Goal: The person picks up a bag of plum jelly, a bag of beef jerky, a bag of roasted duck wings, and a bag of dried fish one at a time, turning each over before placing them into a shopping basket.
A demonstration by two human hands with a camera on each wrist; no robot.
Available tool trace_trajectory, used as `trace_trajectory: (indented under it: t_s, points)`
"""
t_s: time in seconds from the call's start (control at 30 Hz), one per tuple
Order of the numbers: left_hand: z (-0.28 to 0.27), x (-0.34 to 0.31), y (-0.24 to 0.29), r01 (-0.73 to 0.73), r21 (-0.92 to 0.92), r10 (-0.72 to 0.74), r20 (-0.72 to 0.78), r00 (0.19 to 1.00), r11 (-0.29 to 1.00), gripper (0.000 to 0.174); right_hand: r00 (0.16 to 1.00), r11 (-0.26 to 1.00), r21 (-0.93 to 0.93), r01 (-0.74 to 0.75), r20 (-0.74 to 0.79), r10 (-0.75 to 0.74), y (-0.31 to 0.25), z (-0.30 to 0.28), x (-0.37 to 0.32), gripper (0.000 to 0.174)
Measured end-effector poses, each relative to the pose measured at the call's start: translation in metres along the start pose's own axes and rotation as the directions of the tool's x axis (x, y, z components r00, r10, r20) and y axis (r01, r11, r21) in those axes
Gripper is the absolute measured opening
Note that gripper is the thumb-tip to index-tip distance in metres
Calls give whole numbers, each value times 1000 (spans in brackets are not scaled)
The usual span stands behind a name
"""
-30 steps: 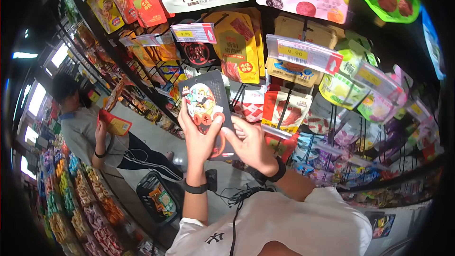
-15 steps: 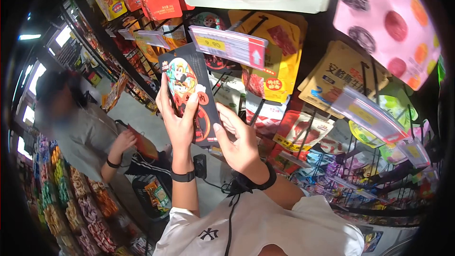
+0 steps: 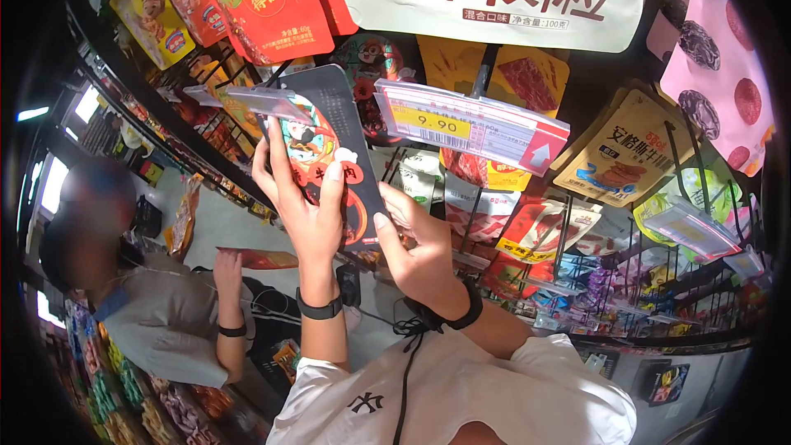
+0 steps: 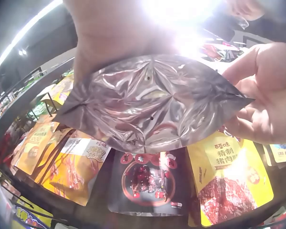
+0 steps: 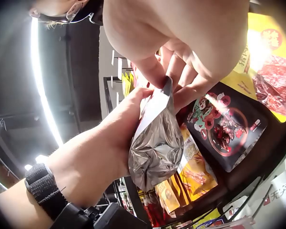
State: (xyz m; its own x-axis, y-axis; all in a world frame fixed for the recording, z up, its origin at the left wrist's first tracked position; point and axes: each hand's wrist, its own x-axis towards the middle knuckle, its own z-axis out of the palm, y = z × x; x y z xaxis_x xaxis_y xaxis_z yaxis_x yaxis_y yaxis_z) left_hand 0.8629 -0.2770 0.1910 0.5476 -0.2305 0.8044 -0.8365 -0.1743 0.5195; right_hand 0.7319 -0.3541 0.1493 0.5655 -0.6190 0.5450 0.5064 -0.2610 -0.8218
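Observation:
In the head view my left hand (image 3: pixel 301 214) grips a black snack pouch (image 3: pixel 359 144), its thumb across the printed front. The top left of the pouch lies behind a clear price-tag holder (image 3: pixel 268 104). My right hand (image 3: pixel 422 249) pinches the lower right edge. From the left wrist view, the crinkled silvery bottom of the pouch (image 4: pixel 152 102) faces the camera, with the right hand (image 4: pixel 269 93) at one corner. A similar black pouch (image 4: pixel 148 191) hangs on the rack beyond it. In the right wrist view, the right fingers (image 5: pixel 183 78) close on the pouch's edge.
A price tag (image 3: pixel 445 125) reading 9.90 juts out right of the held pouch. Large white (image 3: pixel 503 0) and red bags (image 3: pixel 268 4) hang above, yellow packs (image 3: pixel 527 82) behind. Another person (image 3: pixel 156 305) stands at the left, holding a red packet (image 3: pixel 259 258).
Both hands have carried the pouch up and left, closer to the rack, its top now behind a tag holder. Hanging bags appear larger. The other person has shifted and lowered the packet.

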Motion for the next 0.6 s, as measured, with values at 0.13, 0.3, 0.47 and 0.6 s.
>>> trace_trajectory:
  t_s: [0.13,0.3,0.47,0.6]
  points:
    - [-1,2,-5,-3,-15,3,6,1000,1000,85,999,998,-40,39,-30,-41,4,7,-2,37]
    - [-3,0,-9,4,-30,-4,15,1000,1000,83,1000,997,-70,26,-5,-26,-1,7,-2,38]
    - [-3,-2,-16,19,-33,-18,44,999,999,82,1000,998,-70,-6,-13,6,0,10,-6,38]
    - [-3,2,-10,37,-42,-36,46,998,998,83,997,993,-91,-81,-8,81,-11,9,-5,38]
